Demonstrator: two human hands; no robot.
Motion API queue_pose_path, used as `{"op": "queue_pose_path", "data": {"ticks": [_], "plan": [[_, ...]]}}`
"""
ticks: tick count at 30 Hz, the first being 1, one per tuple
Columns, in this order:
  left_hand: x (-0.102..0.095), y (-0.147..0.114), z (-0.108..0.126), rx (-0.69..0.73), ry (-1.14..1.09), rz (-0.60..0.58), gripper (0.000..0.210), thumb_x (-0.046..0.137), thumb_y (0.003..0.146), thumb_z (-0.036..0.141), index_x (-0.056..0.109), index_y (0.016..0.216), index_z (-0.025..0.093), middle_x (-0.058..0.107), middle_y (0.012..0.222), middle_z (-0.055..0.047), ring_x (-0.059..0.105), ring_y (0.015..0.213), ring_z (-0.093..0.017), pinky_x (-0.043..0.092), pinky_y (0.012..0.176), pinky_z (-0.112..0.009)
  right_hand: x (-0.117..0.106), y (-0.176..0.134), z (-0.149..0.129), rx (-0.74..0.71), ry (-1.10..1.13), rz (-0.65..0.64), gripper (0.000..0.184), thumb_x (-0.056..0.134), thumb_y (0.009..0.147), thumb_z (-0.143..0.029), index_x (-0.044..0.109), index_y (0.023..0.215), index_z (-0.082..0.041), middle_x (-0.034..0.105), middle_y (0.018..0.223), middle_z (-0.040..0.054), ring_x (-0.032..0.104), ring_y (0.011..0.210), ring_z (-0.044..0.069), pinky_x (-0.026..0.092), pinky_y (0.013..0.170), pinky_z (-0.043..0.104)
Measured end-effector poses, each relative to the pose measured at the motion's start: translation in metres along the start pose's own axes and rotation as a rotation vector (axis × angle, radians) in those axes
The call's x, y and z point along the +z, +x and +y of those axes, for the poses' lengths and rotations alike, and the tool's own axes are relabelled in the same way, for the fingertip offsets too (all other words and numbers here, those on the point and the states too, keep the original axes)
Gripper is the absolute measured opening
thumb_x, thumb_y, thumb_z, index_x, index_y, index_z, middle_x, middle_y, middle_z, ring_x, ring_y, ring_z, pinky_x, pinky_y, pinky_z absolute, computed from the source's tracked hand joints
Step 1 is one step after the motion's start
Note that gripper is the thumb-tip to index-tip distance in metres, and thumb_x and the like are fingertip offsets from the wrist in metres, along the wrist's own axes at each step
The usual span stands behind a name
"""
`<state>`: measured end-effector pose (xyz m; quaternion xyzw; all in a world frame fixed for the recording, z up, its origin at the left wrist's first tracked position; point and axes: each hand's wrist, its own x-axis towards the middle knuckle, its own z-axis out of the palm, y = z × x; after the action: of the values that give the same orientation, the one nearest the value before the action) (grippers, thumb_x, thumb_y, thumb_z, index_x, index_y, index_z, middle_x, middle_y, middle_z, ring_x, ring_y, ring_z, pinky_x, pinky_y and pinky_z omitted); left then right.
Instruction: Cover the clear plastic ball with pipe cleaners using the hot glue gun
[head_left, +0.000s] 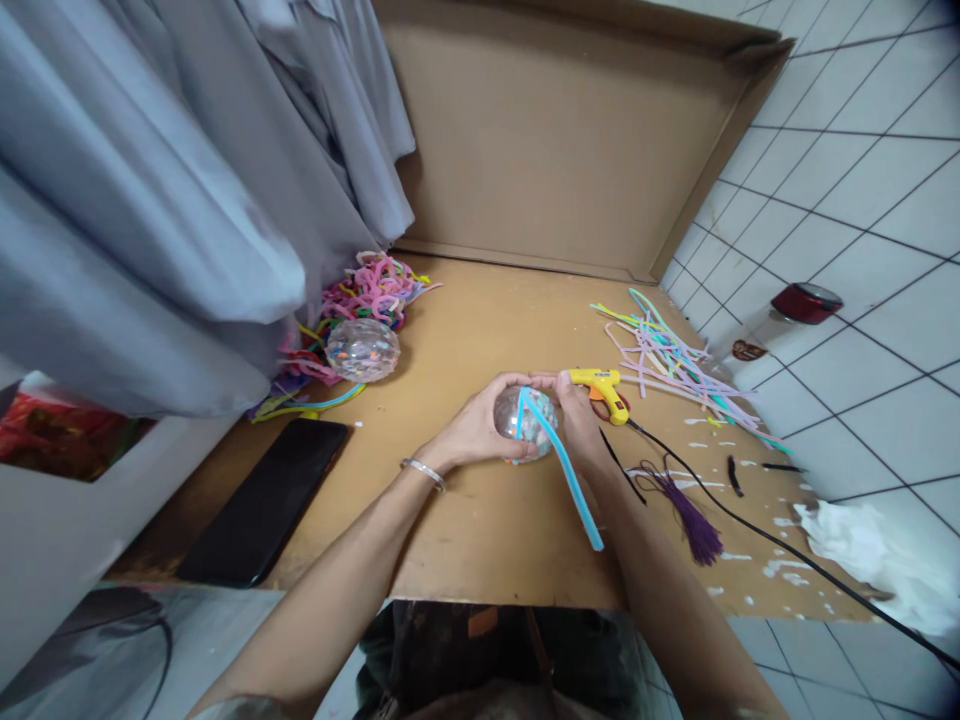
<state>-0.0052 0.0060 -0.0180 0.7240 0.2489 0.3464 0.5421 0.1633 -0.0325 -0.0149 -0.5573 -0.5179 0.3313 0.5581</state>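
A clear round ball (541, 440) with colourful specks is held over the front middle of the table. My left hand (480, 418) is closed round its left side, thumb across the front. My right hand (576, 415) is closed on its right and far side, with some fingertips hidden behind it. A light blue pipe cleaner (568, 470) lies over the ball, bent at the top, with its long end hanging toward me. Just right of my right hand is a yellow glue gun (600, 382), its nozzle pointing right.
Another clear ball (363, 350) sits by a heap of pipe cleaners (375, 290) at left. Nearer lies a black phone (266, 500). Loose pipe cleaners (667, 355), a purple thread bundle (694, 520), a black cord (735, 515), a red-lidded jar (806, 303) and white tissue (885, 560) are at right.
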Motion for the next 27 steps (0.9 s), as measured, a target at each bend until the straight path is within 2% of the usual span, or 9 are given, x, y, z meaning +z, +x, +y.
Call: {"op": "queue_pose_path", "data": {"ticks": [4, 12, 17, 20, 25, 27], "plan": [[-0.001, 0.001, -0.005, 0.019, 0.028, 0.004, 0.085, 0.086, 0.055, 0.025, 0.047, 0.130, 0.021, 0.059, 0.131, -0.012, 0.058, 0.122, -0.030, 0.044, 0.108, -0.049, 0.001, -0.001, -0.001, -0.016, 0.018, 0.004, 0.066, 0.039, 0.086, -0.080, 0.073, 0.084, -0.024, 0.074, 0.106, 0.0091, 0.067, 0.102, 0.025, 0.055, 0.088, 0.041], [-0.001, 0.002, -0.006, 0.021, 0.009, 0.016, 0.086, 0.087, 0.053, 0.025, 0.046, 0.129, 0.022, 0.057, 0.134, -0.011, 0.057, 0.124, -0.030, 0.043, 0.110, -0.048, 0.002, -0.004, -0.003, -0.045, -0.005, 0.006, 0.063, 0.036, 0.091, -0.075, 0.073, 0.089, -0.024, 0.070, 0.114, 0.0091, 0.065, 0.107, 0.025, 0.053, 0.092, 0.041], [-0.001, 0.002, -0.002, 0.004, -0.014, 0.015, 0.083, 0.085, 0.053, 0.024, 0.047, 0.126, 0.021, 0.056, 0.134, -0.011, 0.057, 0.124, -0.030, 0.043, 0.110, -0.048, 0.001, -0.007, -0.005, -0.160, -0.116, -0.001, 0.057, 0.034, 0.095, -0.068, 0.073, 0.092, -0.027, 0.067, 0.112, 0.0072, 0.059, 0.116, 0.025, 0.044, 0.104, 0.042], [-0.001, 0.002, -0.001, -0.006, -0.004, 0.012, 0.082, 0.085, 0.053, 0.024, 0.048, 0.126, 0.022, 0.057, 0.132, -0.011, 0.058, 0.122, -0.030, 0.044, 0.108, -0.047, 0.000, -0.009, -0.010, -0.194, -0.158, -0.030, 0.055, 0.034, 0.096, -0.066, 0.074, 0.091, -0.028, 0.066, 0.109, 0.0070, 0.059, 0.116, 0.025, 0.043, 0.104, 0.042], [0.000, 0.002, -0.001, -0.022, 0.019, 0.019, 0.082, 0.085, 0.053, 0.025, 0.049, 0.126, 0.020, 0.060, 0.130, -0.011, 0.059, 0.120, -0.031, 0.045, 0.107, -0.050, 0.000, -0.011, -0.016, -0.201, -0.109, 0.055, 0.055, 0.035, 0.097, -0.063, 0.074, 0.089, -0.025, 0.066, 0.113, 0.0094, 0.057, 0.118, 0.027, 0.045, 0.103, 0.046], [0.000, 0.002, 0.000, -0.027, 0.025, 0.025, 0.081, 0.085, 0.052, 0.024, 0.049, 0.125, 0.021, 0.061, 0.128, -0.011, 0.059, 0.118, -0.030, 0.045, 0.106, -0.049, 0.000, -0.012, -0.016, -0.187, -0.107, 0.053, 0.055, 0.037, 0.096, -0.063, 0.074, 0.090, -0.024, 0.065, 0.115, 0.0102, 0.057, 0.117, 0.028, 0.045, 0.102, 0.046]]}}
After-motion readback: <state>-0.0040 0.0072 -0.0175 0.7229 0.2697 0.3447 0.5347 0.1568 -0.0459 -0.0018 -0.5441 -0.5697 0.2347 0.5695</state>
